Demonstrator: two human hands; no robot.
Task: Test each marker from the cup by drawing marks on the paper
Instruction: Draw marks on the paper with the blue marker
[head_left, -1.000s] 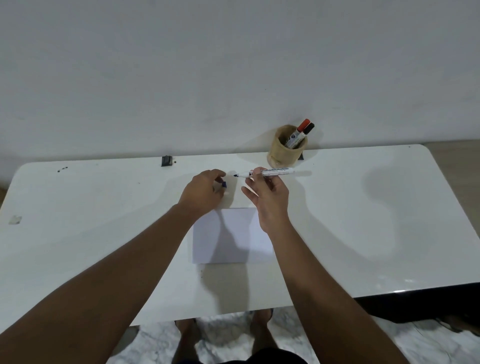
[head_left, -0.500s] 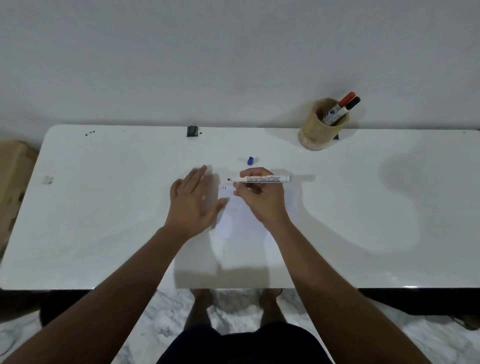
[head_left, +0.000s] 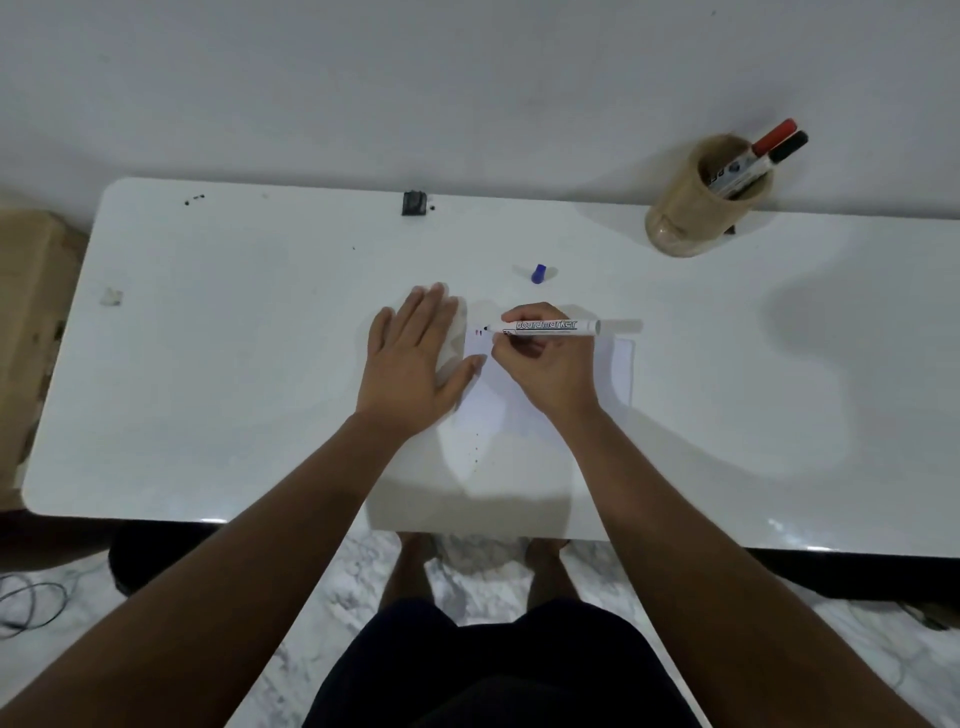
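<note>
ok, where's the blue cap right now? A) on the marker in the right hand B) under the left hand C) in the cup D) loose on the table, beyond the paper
D: the blue cap lies alone on the table, beyond the paper, while the right hand holds the uncapped marker.

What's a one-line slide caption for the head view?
Right hand tests an uncapped marker on paper steadied by the flat left hand; blue cap aside.

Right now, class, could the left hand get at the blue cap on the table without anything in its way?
Probably yes. The left hand lies flat and empty on the paper, and bare table separates it from the blue cap; the marker sits nearer the person.
</note>
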